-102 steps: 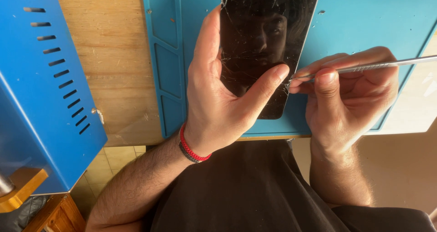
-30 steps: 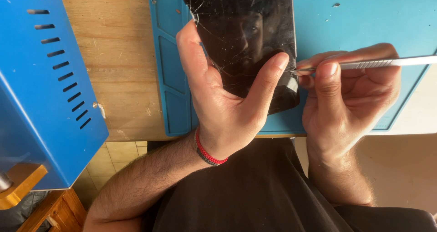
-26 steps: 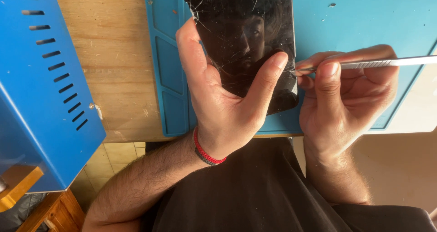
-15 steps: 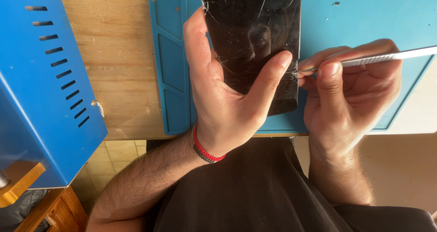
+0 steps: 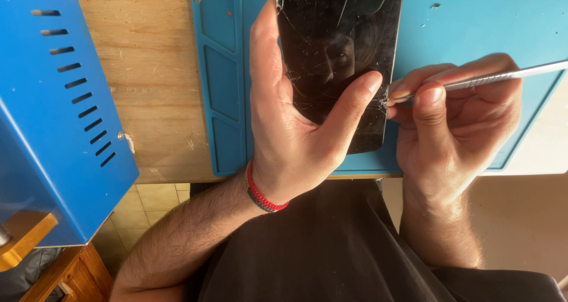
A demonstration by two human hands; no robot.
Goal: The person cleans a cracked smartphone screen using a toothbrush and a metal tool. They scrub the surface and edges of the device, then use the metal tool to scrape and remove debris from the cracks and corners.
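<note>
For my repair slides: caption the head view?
Left hand steadies cracked phone; right hand works metal tool at its edge.

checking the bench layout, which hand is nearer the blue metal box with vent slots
Left. The left hand, gripping the cracked black phone, lies between the blue metal box with vent slots and the right hand, which holds the thin metal tool farther off.

Red cord bracelet (image 5: 264, 190), black shirt (image 5: 331, 243)
</note>
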